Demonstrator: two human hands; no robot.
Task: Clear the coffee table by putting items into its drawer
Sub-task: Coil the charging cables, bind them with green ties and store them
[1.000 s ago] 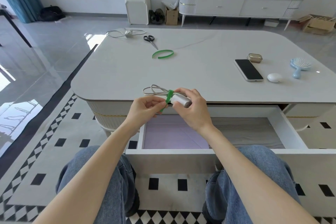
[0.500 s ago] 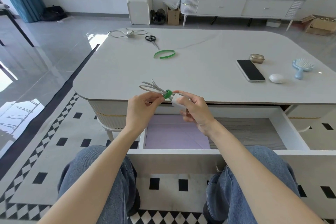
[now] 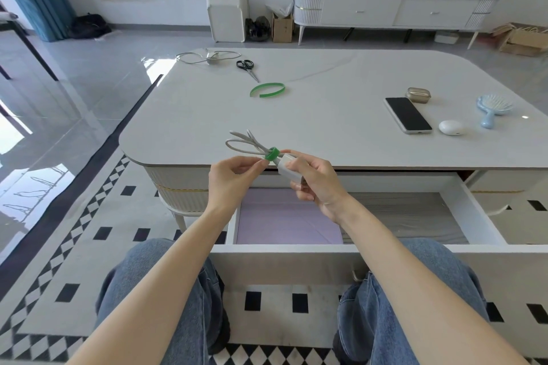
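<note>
Now, above the open drawer (image 3: 480, 216): right hand (image 3: 318, 185) curled round the charger (image 3: 286, 167), left hand (image 3: 234, 179) pinching the green strap (image 3: 272, 154) on its looped cable (image 3: 241, 144). Long axis slanting away-left over the table (image 3: 326, 127) edge; drawer just below the right hand.

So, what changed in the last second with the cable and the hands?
The narrow green strap, loose one second ago, now sits as a tight ring round the looped grey cable, pinched by the left hand. The right hand has tilted the white charger block downward, so the loops point up. The open white drawer and the black phone stayed put.
</note>
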